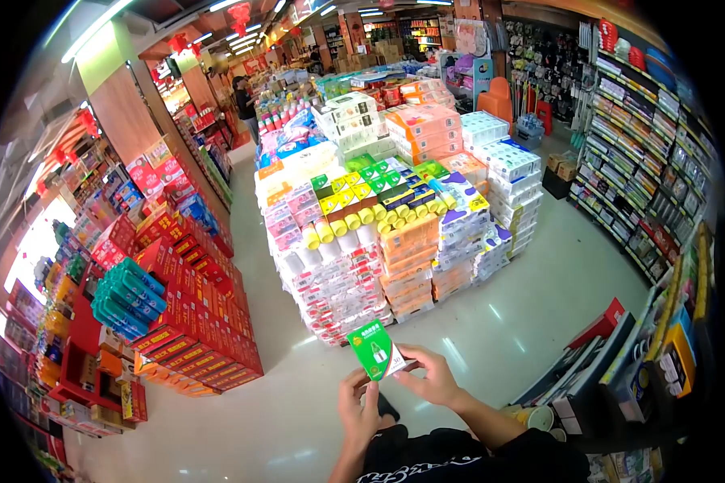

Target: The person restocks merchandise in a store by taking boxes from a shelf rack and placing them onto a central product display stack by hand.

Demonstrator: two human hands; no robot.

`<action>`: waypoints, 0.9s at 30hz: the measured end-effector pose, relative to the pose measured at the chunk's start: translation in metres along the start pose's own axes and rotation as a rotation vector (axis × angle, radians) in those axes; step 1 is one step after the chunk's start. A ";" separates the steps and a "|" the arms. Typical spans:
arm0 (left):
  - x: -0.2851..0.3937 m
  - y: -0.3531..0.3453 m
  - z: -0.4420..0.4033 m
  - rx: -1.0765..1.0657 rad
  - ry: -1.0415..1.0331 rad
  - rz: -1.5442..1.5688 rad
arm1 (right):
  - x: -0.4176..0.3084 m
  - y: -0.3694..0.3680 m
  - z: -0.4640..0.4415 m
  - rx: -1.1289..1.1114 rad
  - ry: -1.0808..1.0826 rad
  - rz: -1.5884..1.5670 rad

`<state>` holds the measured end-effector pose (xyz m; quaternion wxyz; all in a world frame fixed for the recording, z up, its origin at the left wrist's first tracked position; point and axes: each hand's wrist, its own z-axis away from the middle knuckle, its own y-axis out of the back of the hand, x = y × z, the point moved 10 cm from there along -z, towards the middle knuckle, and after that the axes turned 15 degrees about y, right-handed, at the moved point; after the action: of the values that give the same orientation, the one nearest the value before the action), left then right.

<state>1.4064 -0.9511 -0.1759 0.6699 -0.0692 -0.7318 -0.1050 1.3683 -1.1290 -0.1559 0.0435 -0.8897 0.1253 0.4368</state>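
A small green and white box (372, 348) is held up in front of my body, its printed face with a picture of a small bottle turned toward me. My left hand (358, 402) grips its lower left edge, thumb on the near side. My right hand (429, 375) closes on its lower right corner, with the thumb below and the fingers partly behind it. The fingertips behind the box are hidden.
Ahead stands a large stack of packaged goods (338, 278), topped with yellow and green packs (350, 197). Red cartons (205, 322) with teal bottles (129, 298) stand at left. Shelves (628, 137) line the right. A person (245, 105) stands in the far aisle.
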 end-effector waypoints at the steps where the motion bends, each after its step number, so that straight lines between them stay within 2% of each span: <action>1: -0.012 -0.001 -0.020 -0.010 0.042 0.013 | 0.020 0.001 -0.013 0.005 -0.009 0.007; 4: -0.040 -0.007 -0.094 -0.056 0.161 0.035 | 0.076 0.004 -0.056 0.047 -0.132 -0.016; 9: -0.033 -0.032 -0.221 -0.208 0.049 -0.051 | 0.154 0.022 -0.140 0.115 -0.221 0.064; 13: -0.031 -0.054 -0.299 -0.299 0.021 -0.205 | 0.185 0.040 -0.216 0.088 -0.145 0.423; 14: -0.029 -0.057 -0.318 -0.306 0.032 -0.230 | 0.196 0.040 -0.232 0.041 -0.185 0.463; 16: -0.022 -0.062 -0.356 -0.335 0.114 -0.280 | 0.231 0.040 -0.258 0.084 -0.228 0.301; 18: -0.034 -0.063 -0.393 -0.280 0.124 -0.278 | 0.264 0.038 -0.286 0.112 -0.236 0.148; 21: -0.053 -0.065 -0.441 -0.194 0.122 -0.361 | 0.311 0.039 -0.328 0.089 -0.326 0.112; 22: -0.050 -0.065 -0.456 -0.166 0.146 -0.365 | 0.327 0.038 -0.341 0.080 -0.297 0.090; 25: -0.060 -0.065 -0.493 -0.058 0.156 -0.398 | 0.368 0.031 -0.370 -0.011 -0.441 0.048; 27: -0.073 -0.062 -0.508 0.016 0.209 -0.446 | 0.393 0.026 -0.385 -0.087 -0.366 0.041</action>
<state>1.8892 -1.1332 -0.2110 0.7026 0.1108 -0.6566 -0.2509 1.8874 -1.2985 -0.2283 0.0183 -0.7937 0.1145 0.5972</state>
